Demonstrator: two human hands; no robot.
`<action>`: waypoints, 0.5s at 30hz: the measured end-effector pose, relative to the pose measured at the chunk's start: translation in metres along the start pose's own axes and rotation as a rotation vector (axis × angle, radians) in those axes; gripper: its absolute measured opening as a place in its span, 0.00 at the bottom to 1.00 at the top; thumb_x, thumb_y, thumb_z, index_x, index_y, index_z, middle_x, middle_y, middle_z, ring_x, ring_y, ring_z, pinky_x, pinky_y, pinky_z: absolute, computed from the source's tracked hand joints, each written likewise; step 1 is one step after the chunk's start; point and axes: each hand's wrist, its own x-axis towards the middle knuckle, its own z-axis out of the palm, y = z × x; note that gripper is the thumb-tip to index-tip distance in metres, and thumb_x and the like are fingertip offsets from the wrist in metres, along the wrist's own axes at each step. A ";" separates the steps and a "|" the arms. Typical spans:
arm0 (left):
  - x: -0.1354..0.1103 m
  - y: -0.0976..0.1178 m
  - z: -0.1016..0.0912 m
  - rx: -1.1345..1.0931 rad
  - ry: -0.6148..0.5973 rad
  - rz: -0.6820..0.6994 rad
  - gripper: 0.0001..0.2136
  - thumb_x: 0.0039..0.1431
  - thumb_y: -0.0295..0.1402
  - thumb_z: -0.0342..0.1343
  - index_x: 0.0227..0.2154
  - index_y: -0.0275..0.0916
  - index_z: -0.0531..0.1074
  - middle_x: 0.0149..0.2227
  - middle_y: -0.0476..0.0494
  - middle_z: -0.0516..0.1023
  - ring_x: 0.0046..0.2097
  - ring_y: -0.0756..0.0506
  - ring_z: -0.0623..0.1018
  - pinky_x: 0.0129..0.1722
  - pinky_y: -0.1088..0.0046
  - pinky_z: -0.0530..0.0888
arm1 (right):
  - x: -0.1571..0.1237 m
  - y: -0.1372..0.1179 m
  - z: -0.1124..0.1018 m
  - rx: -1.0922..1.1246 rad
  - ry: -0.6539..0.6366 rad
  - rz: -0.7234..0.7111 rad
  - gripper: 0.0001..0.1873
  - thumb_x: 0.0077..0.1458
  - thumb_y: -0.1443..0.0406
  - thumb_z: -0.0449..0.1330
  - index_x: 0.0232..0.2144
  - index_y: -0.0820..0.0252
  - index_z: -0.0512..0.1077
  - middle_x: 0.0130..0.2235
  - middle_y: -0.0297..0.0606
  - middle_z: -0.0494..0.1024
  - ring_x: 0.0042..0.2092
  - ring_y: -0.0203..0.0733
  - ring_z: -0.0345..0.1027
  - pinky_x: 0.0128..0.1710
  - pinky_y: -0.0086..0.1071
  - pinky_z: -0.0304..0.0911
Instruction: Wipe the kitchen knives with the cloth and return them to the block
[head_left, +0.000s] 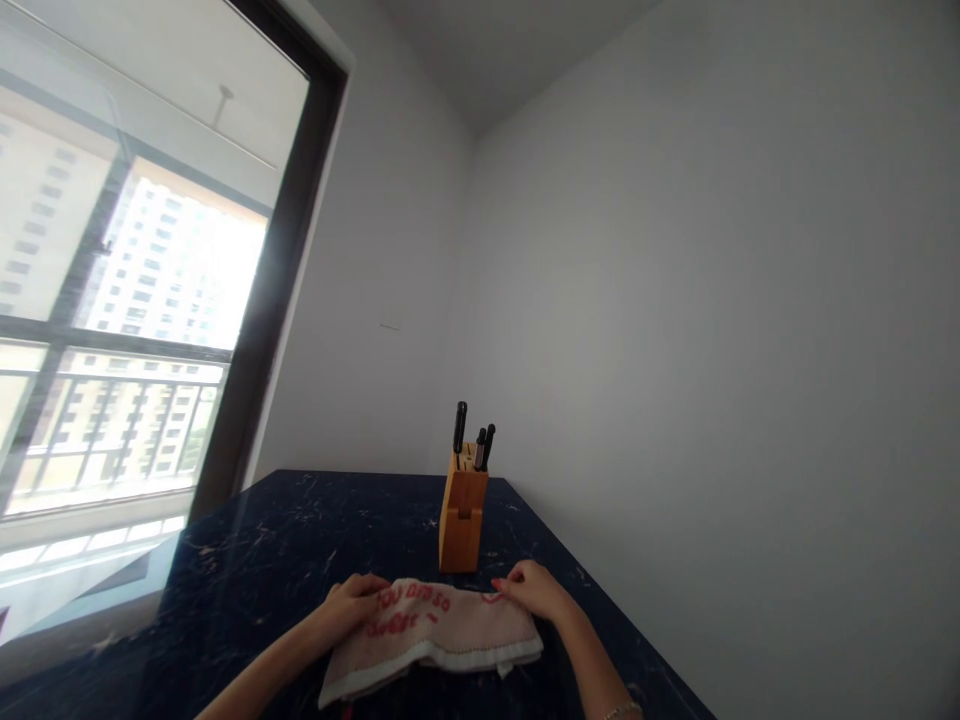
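Note:
A pale pink towel (pixel 450 632) with red lettering and a white hem lies folded at the front of the dark table. My left hand (pixel 358 600) grips its far left corner, the fingers curled over the edge. At the far right corner, my right hand (pixel 534 588) pinches the cloth between thumb and fingers; red nail polish shows. Just behind the towel stands a wooden knife block (pixel 462 515), upright, with a few black-handled tools (pixel 460 428) in its slots.
The dark blue marbled tabletop (pixel 337 530) runs back to the corner of the room. A plain wall (pixel 712 350) borders it on the right. On the left is a large glass door (pixel 150 250) with a dark frame.

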 end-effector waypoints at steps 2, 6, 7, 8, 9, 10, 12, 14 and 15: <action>-0.001 -0.001 0.000 -0.023 -0.001 0.000 0.12 0.42 0.35 0.52 0.31 0.41 0.75 0.33 0.48 0.78 0.42 0.40 0.73 0.44 0.67 0.67 | 0.002 0.009 0.002 0.081 -0.043 0.014 0.15 0.35 0.54 0.63 0.20 0.60 0.72 0.23 0.35 0.74 0.28 0.39 0.66 0.25 0.28 0.52; -0.003 -0.002 0.000 -0.125 0.003 -0.006 0.12 0.41 0.33 0.51 0.31 0.40 0.74 0.31 0.49 0.77 0.39 0.42 0.74 0.41 0.69 0.68 | 0.006 0.018 0.004 0.297 -0.079 0.013 0.10 0.26 0.64 0.67 0.13 0.61 0.69 0.16 0.31 0.69 0.23 0.36 0.61 0.22 0.27 0.50; -0.004 -0.001 0.000 -0.141 0.008 -0.007 0.12 0.40 0.32 0.51 0.32 0.40 0.73 0.31 0.49 0.77 0.38 0.42 0.74 0.40 0.69 0.68 | 0.007 0.018 0.004 0.319 -0.066 0.006 0.09 0.27 0.65 0.66 0.13 0.62 0.69 0.16 0.31 0.68 0.22 0.35 0.60 0.22 0.27 0.50; -0.005 0.000 0.000 -0.149 0.016 -0.013 0.13 0.40 0.31 0.52 0.32 0.40 0.73 0.31 0.49 0.77 0.38 0.42 0.74 0.41 0.69 0.68 | 0.009 0.017 0.002 0.337 -0.044 -0.005 0.08 0.29 0.65 0.65 0.14 0.62 0.69 0.16 0.30 0.68 0.22 0.34 0.59 0.22 0.26 0.50; -0.006 0.002 0.000 -0.151 0.021 -0.022 0.13 0.39 0.31 0.52 0.32 0.41 0.73 0.30 0.49 0.77 0.38 0.42 0.74 0.41 0.69 0.67 | 0.010 0.016 0.001 0.360 -0.015 -0.021 0.07 0.30 0.65 0.64 0.15 0.63 0.69 0.16 0.30 0.67 0.22 0.33 0.58 0.22 0.26 0.50; -0.007 0.004 -0.001 -0.150 0.021 -0.034 0.13 0.39 0.31 0.52 0.32 0.42 0.73 0.29 0.50 0.76 0.39 0.42 0.74 0.41 0.69 0.67 | 0.011 0.014 -0.001 0.386 0.022 -0.041 0.07 0.33 0.65 0.63 0.17 0.63 0.69 0.17 0.29 0.67 0.22 0.32 0.58 0.22 0.26 0.50; -0.008 0.006 -0.001 -0.163 -0.004 -0.052 0.13 0.39 0.31 0.53 0.32 0.43 0.74 0.28 0.51 0.76 0.39 0.42 0.74 0.42 0.69 0.67 | 0.013 0.011 -0.004 0.438 0.099 -0.093 0.08 0.37 0.63 0.60 0.22 0.62 0.69 0.19 0.28 0.67 0.23 0.32 0.58 0.23 0.25 0.50; -0.008 0.007 0.001 -0.210 -0.055 -0.055 0.12 0.38 0.31 0.54 0.31 0.41 0.74 0.28 0.50 0.76 0.38 0.41 0.74 0.41 0.69 0.67 | 0.014 0.008 -0.006 0.481 0.162 -0.143 0.10 0.40 0.60 0.58 0.25 0.61 0.68 0.21 0.29 0.67 0.25 0.32 0.58 0.24 0.25 0.50; -0.007 0.007 0.002 -0.241 -0.083 -0.051 0.12 0.38 0.32 0.54 0.30 0.40 0.74 0.28 0.50 0.76 0.38 0.41 0.74 0.40 0.69 0.67 | 0.014 0.007 -0.007 0.499 0.187 -0.162 0.11 0.41 0.59 0.58 0.26 0.61 0.68 0.21 0.29 0.67 0.25 0.33 0.58 0.24 0.25 0.50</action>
